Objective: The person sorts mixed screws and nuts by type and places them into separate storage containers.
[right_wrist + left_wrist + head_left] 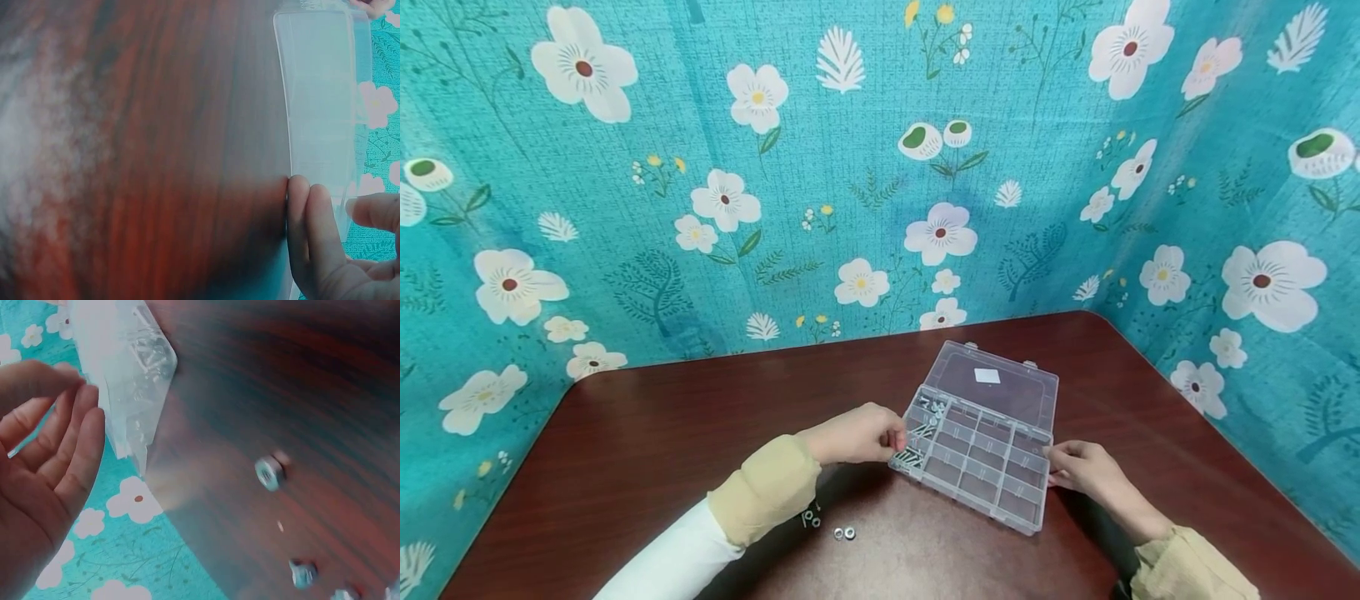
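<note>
A clear plastic compartment box [977, 492] lies on the table with its lid folded back. Screws [909, 457] and other small metal hardware [931, 407] fill compartments along its left side. My left hand [861, 433] hovers at that side, thumb and fingertips close together; whether something small is between them is hidden. In the left wrist view, its fingers [87, 434] are slightly bent beside the box. My right hand [1086, 473] holds the box's right edge, fingers [320, 228] along the side wall and thumb at the upper rim.
Nuts [844, 533] lie on the dark red-brown table [700, 433] in front of the left forearm, with more small hardware [811, 518] close to the sleeve. A teal floral curtain [865, 167] borders the table's back and sides.
</note>
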The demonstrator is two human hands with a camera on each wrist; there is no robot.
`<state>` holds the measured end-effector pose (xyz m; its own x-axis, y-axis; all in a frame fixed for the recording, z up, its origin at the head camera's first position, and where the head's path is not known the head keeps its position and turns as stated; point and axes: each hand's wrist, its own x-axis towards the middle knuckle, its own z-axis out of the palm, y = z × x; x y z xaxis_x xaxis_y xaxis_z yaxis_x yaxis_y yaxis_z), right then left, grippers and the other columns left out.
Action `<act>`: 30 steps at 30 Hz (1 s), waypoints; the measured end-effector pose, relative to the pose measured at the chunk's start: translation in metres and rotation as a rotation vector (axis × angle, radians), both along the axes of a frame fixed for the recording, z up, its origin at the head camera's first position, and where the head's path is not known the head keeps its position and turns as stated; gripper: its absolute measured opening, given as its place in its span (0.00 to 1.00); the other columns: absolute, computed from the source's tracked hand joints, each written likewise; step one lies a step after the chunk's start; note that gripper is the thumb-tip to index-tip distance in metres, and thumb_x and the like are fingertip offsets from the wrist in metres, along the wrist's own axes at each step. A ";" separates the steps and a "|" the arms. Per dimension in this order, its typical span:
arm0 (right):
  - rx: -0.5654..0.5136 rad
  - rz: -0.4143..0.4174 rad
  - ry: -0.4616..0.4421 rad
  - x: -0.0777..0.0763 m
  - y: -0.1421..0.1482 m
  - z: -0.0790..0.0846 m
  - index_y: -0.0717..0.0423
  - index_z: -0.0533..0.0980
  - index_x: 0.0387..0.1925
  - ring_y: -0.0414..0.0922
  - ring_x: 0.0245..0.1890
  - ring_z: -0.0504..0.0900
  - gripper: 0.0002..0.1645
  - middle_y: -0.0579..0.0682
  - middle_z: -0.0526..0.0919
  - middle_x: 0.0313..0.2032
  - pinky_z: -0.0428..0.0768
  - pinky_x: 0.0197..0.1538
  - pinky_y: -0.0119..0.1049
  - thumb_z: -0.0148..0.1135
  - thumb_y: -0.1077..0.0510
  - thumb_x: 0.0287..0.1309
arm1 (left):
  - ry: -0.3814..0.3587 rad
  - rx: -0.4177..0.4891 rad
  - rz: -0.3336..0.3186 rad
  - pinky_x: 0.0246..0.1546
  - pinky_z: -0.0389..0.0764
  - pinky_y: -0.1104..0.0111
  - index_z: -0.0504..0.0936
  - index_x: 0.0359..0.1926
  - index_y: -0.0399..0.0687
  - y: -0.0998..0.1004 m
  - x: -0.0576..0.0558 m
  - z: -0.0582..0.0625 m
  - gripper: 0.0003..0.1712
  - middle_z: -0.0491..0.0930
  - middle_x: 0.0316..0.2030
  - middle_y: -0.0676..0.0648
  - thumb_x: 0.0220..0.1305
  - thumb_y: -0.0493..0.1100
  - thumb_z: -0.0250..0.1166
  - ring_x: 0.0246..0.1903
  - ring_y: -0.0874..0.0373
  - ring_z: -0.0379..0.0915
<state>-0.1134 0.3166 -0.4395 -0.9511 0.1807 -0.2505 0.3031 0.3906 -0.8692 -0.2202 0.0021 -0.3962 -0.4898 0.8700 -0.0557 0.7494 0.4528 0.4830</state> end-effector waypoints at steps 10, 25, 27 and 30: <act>-0.032 0.002 0.014 0.000 -0.001 0.001 0.84 0.66 0.44 0.38 0.26 0.79 0.25 0.51 0.78 0.29 0.79 0.33 0.31 0.50 0.59 0.62 | 0.266 -0.163 -0.142 0.30 0.70 0.80 0.83 0.29 0.52 -0.029 0.019 0.004 0.04 0.75 0.26 0.60 0.53 0.38 0.64 0.26 0.68 0.66; -0.039 -0.004 0.014 0.000 -0.002 0.001 0.85 0.65 0.44 0.38 0.25 0.79 0.25 0.52 0.78 0.28 0.79 0.32 0.32 0.50 0.60 0.62 | 0.372 -0.193 -0.207 0.25 0.65 0.82 0.80 0.22 0.57 -0.072 0.036 -0.008 0.07 0.71 0.22 0.65 0.44 0.38 0.68 0.24 0.72 0.64; -0.032 -0.010 0.009 -0.001 -0.002 0.001 0.85 0.65 0.44 0.38 0.25 0.79 0.25 0.52 0.78 0.27 0.79 0.32 0.32 0.50 0.59 0.62 | 0.356 -0.206 -0.194 0.25 0.65 0.82 0.80 0.23 0.57 -0.076 0.038 -0.010 0.07 0.72 0.22 0.65 0.43 0.39 0.69 0.23 0.73 0.64; -0.022 -0.014 0.000 -0.001 -0.003 0.001 0.84 0.65 0.43 0.39 0.25 0.79 0.25 0.52 0.78 0.27 0.79 0.32 0.32 0.50 0.59 0.62 | 0.340 -0.217 -0.173 0.24 0.64 0.82 0.81 0.24 0.57 -0.080 0.041 -0.012 0.08 0.72 0.23 0.65 0.41 0.39 0.70 0.23 0.73 0.63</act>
